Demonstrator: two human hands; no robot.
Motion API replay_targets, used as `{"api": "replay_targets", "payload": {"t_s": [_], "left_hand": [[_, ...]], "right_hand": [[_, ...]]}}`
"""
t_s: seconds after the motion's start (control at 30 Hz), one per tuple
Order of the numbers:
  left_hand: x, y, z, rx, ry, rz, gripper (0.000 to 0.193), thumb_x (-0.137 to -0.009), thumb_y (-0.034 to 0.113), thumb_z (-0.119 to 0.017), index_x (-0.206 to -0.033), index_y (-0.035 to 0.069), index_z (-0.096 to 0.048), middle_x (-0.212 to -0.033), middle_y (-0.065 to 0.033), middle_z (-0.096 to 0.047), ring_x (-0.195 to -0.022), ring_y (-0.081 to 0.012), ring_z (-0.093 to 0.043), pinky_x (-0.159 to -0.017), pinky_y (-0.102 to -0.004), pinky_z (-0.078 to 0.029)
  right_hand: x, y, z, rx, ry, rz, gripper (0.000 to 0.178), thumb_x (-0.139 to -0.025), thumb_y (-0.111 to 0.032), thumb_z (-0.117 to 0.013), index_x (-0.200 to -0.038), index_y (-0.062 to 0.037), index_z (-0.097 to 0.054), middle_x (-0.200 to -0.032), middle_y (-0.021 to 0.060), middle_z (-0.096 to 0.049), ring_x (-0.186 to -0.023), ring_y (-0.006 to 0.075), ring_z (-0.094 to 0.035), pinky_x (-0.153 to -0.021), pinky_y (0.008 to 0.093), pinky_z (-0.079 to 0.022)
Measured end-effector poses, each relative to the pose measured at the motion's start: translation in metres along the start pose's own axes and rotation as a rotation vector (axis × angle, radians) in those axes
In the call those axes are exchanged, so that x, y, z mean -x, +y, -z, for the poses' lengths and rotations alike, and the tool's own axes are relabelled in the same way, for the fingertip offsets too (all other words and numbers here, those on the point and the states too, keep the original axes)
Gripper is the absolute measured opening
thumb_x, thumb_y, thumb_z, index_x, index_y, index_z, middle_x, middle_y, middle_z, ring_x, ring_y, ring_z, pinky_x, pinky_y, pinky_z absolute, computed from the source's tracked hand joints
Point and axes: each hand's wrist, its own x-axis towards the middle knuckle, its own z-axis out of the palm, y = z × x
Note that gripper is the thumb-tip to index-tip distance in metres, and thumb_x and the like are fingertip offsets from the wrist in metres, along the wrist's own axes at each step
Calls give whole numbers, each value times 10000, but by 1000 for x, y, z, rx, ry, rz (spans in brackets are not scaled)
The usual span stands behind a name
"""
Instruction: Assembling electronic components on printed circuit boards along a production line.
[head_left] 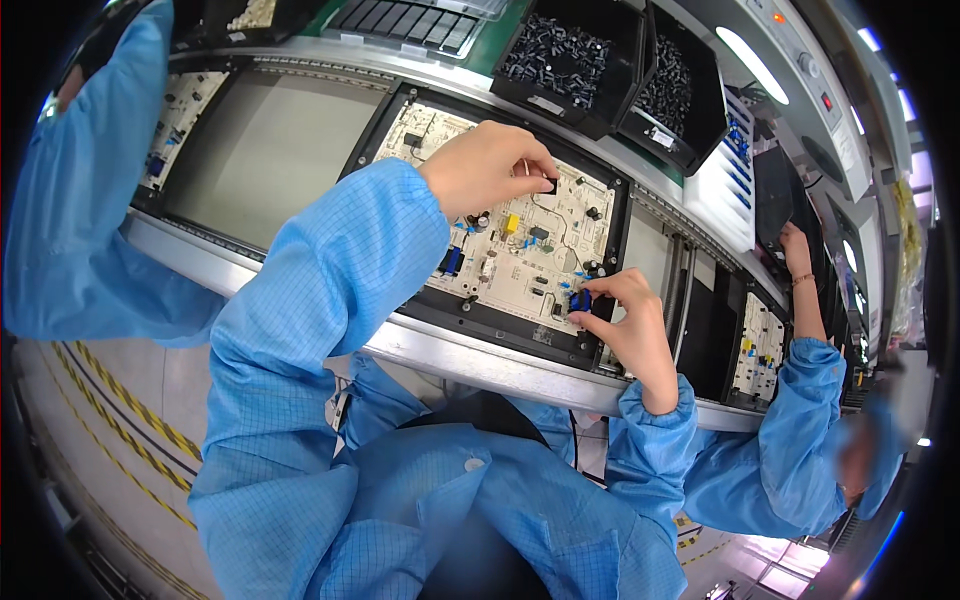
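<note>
A cream circuit board (500,279) lies in a black frame (500,325) on the line in front of me. My left hand (490,170) reaches over the board's far part, its thumb and fingers pinching a small black component (550,186) at the board's surface. Near the board's right front corner, my right hand (632,320) grips a blue component (580,300) between thumb and fingers; whether it is seated in the board cannot be seen. A yellow block-shaped component (511,224) and another dark blue one (451,261) stand on the board between and left of my hands.
Black bins (570,60) of small dark parts stand behind the board, beside a white foam tray (722,190) holding blue parts. A metal rail (480,365) runs along the front. Co-workers' sleeves flank me; another board (762,345) sits at right.
</note>
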Motion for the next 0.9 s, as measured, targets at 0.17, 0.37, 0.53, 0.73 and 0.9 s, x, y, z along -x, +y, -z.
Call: {"api": "replay_targets", "payload": {"t_s": [0.17, 0.37, 0.53, 0.73, 0.9], "left_hand": [[-10, -2, 6, 2, -10, 49, 180, -778, 146, -633, -926, 44, -651, -837, -94, -639, -763, -202, -613, -695, -298, -491], [-25, -6, 15, -226, -32, 62, 154, -776, 170, -611, -880, 67, -660, -827, -75, -645, -772, -224, -615, -691, -320, -491], [-24, -25, 5, -460, 2, -125, 118, -761, 170, -593, -816, 88, -659, -791, -74, -628, -812, -249, -600, -726, -371, -474], [-23, -34, 8, -468, -76, -92, 152, -768, 164, -601, -864, 61, -657, -855, -79, -629, -840, -269, -589, -750, -364, -471], [-19, -32, 7, -481, -75, -75, 146, -768, 160, -598, -861, 65, -660, -853, -77, -628, -844, -267, -589, -745, -360, -474]], "right_hand": [[-7, -2, 2, 66, -18, 66, 341, -565, -56, -778, -876, -19, -641, -758, 82, -568, -753, 215, -538, -656, 298, -453], [-19, -5, 0, 103, 11, 41, 340, -568, -71, -779, -861, -17, -614, -795, 89, -558, -777, 227, -520, -669, 303, -449], [-30, -16, 4, 252, -70, 178, 341, -588, -154, -781, -852, -23, -611, -814, 92, -570, -747, 234, -533, -655, 319, -453], [-86, -21, 30, 41, 116, -40, 190, -732, -125, -685, -870, -20, -606, -674, 45, -577, -606, 103, -493, -573, 248, -413], [-182, 21, 50, 193, 450, 134, 198, -799, -186, -646, -904, -24, -600, -658, 66, -582, -580, 106, -519, -565, 236, -423]]}}
